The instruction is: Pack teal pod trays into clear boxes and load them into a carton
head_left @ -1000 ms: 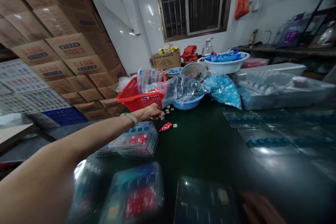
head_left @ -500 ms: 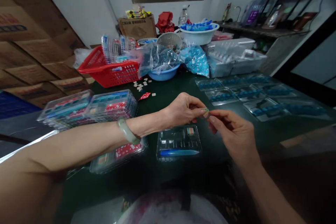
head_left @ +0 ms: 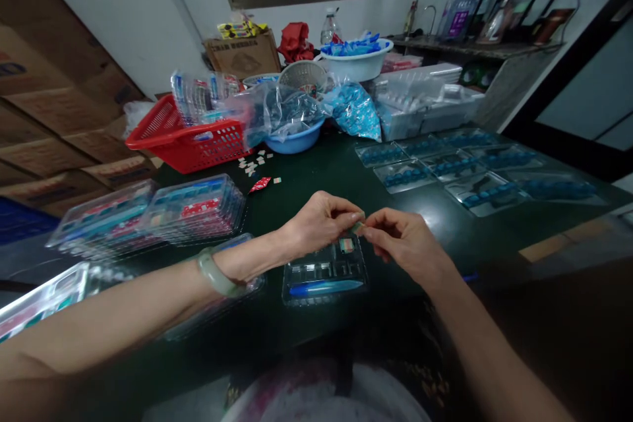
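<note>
Far left, brown cartons [head_left: 54, 138], stacked and cut off at the edge of view, lettering too dim to read. Next, two piles of filled clear trays [head_left: 163, 208] side by side on the dark green worktop [head_left: 316, 175], red packets [head_left: 200, 207] showing through the plastic. Behind them, a red basket [head_left: 198, 148]; near its right-hand corner, scattered pale pieces [head_left: 251, 167] and a loose red packet [head_left: 260, 184]. Beneath the left forearm [head_left: 133, 310], ringed by a pale green bangle [head_left: 211, 273], another filled tray [head_left: 254, 285], mostly covered.

At centre, left hand [head_left: 316, 224] with thumb and fingers pinched together on a small pale piece [head_left: 357, 227], any print on it too tiny and blurred to make out. Directly below, a clear tray [head_left: 297, 275] flat on the worktop, far edge hidden behind the left hand, with a blue pen [head_left: 324, 288] along its near side and a striped piece [head_left: 347, 245] at far right. Meeting the left fingertips, right hand [head_left: 405, 241] with thumb and finger closed on the same small pale piece, other fingers curled and partly hidden; cannot tell how firmly gripped on this side. Farther right, flat clear packs [head_left: 445, 167] with blue contents, well apart from both hands, details smeared by glare and blur.
</note>
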### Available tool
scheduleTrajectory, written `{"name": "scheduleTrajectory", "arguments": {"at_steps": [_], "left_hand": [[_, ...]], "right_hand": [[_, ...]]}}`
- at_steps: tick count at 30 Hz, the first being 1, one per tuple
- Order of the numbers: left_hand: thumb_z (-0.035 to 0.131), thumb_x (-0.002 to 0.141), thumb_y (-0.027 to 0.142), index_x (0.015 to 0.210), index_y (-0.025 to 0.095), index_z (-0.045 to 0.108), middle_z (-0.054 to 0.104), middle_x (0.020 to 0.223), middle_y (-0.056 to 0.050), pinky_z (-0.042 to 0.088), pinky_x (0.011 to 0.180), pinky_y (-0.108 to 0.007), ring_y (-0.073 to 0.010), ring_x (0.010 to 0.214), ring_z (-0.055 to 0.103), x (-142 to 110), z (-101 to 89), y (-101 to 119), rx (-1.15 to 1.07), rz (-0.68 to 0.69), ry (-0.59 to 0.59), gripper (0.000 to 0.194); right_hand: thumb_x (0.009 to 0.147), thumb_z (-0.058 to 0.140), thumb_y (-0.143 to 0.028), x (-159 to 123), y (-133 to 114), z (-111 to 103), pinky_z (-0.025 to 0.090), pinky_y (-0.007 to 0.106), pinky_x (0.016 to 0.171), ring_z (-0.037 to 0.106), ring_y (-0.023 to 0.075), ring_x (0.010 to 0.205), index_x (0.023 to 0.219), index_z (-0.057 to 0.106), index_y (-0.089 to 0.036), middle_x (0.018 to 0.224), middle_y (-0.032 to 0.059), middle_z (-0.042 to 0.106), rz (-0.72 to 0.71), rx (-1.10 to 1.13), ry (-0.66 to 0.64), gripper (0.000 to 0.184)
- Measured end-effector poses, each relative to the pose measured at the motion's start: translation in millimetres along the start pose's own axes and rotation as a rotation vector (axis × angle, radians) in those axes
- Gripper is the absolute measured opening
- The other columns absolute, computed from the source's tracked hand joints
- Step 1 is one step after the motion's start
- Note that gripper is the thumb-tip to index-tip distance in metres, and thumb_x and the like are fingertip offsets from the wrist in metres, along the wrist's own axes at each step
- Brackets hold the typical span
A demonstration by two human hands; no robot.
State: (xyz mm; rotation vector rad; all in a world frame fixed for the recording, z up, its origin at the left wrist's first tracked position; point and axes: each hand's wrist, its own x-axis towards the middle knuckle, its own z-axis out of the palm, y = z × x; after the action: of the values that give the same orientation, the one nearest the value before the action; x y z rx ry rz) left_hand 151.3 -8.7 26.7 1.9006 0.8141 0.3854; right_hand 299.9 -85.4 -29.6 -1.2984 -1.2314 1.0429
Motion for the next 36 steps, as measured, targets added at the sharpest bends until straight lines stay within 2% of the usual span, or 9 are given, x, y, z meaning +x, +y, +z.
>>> {"name": "scheduleTrajectory", "arguments": {"at_steps": [3,8,16,20,22,26,28,31,36], "left_hand": [[0.049,0.083,0.022,0.084,0.012,0.068,0.050,0.051,0.003,0.032,0.041,-0.016,-0.0057,0.045,0.044,1,1.2,0,0.099,-0.005,-0.066,0.022],[0.051,0.081,0.025,0.091,0.013,0.066,0.056,0.057,0.002,0.035,0.043,-0.016,-0.0071,0.049,0.049,3,5.4,-6,0.098,-0.033,-0.109,0.021],[0.057,0.079,0.023,0.092,0.012,0.064,0.061,0.063,-0.001,0.044,0.050,-0.018,-0.0075,0.052,0.051,5,18.3,-25,-0.146,-0.109,-0.003,0.019],[0.055,0.080,0.028,0.096,0.013,0.062,0.063,0.069,-0.001,0.046,0.053,-0.020,-0.0094,0.057,0.055,3,22.4,-37,-0.130,-0.093,0.023,0.023],[0.050,0.084,0.030,0.097,0.014,0.062,0.064,0.074,-0.003,0.046,0.055,-0.022,-0.0107,0.060,0.056,3,22.4,-44,-0.005,-0.058,0.032,0.024],[0.044,0.085,0.022,0.082,0.017,0.066,0.060,0.086,-0.005,0.044,0.065,-0.025,-0.0151,0.078,0.054,5,21.9,-51,0.699,0.114,-0.018,0.023],[0.047,0.083,0.021,0.075,0.018,0.067,0.058,0.083,-0.007,0.041,0.065,-0.028,-0.0189,0.082,0.050,8,23.2,-51,0.940,0.145,-0.074,0.022],[0.047,0.082,0.023,0.065,0.016,0.066,0.056,0.073,-0.009,0.037,0.058,-0.031,-0.0219,0.076,0.047,14,27.6,-48,1.052,0.134,-0.145,0.026],[0.049,0.077,0.018,0.055,0.013,0.062,0.055,0.064,-0.009,0.028,0.045,-0.028,-0.0206,0.063,0.048,26,33.7,-44,1.183,0.091,-0.210,0.026]], "right_hand": [[0.073,0.062,-0.038,6,6,0,0.035,0.019,0.040,0.046,0.0072,0.045,0.071,0.058,-0.018,0.058,-0.0029,0.054,-0.007,-0.065,0.001,0.021],[0.075,0.059,-0.033,10,20,0,0.033,0.019,0.038,0.046,0.0072,0.045,0.072,0.056,-0.019,0.060,-0.0028,0.055,-0.003,-0.070,0.049,0.015],[0.075,0.058,-0.037,12,30,4,0.034,0.018,0.038,0.046,0.0075,0.046,0.079,0.058,-0.017,0.059,-0.0024,0.054,0.060,0.086,0.036,0.020],[0.074,0.060,-0.039,9,39,2,0.031,0.018,0.036,0.042,0.0068,0.043,0.074,0.057,-0.016,0.053,-0.0043,0.049,0.093,0.177,0.049,0.022],[0.073,0.061,-0.042,7,44,0,0.030,0.018,0.036,0.041,0.0068,0.043,0.072,0.056,-0.016,0.052,-0.0045,0.048,0.118,0.214,0.069,0.026],[0.071,0.063,-0.045,3,53,-4,0.028,0.018,0.036,0.038,0.0061,0.042,0.072,0.056,-0.016,0.052,-0.0051,0.046,0.149,0.255,0.119,0.029],[0.072,0.062,-0.045,1,58,-7,0.028,0.018,0.037,0.038,0.0061,0.042,0.073,0.056,-0.016,0.051,-0.0051,0.046,0.154,0.254,0.131,0.029],[0.073,0.061,-0.045,-1,62,-9,0.028,0.018,0.037,0.037,0.0062,0.042,0.073,0.056,-0.017,0.051,-0.0052,0.045,0.158,0.239,0.145,0.029],[0.073,0.061,-0.044,-5,66,-11,0.029,0.019,0.039,0.038,0.0063,0.044,0.074,0.058,-0.016,0.053,-0.0043,0.047,0.156,0.205,0.161,0.028]]}}
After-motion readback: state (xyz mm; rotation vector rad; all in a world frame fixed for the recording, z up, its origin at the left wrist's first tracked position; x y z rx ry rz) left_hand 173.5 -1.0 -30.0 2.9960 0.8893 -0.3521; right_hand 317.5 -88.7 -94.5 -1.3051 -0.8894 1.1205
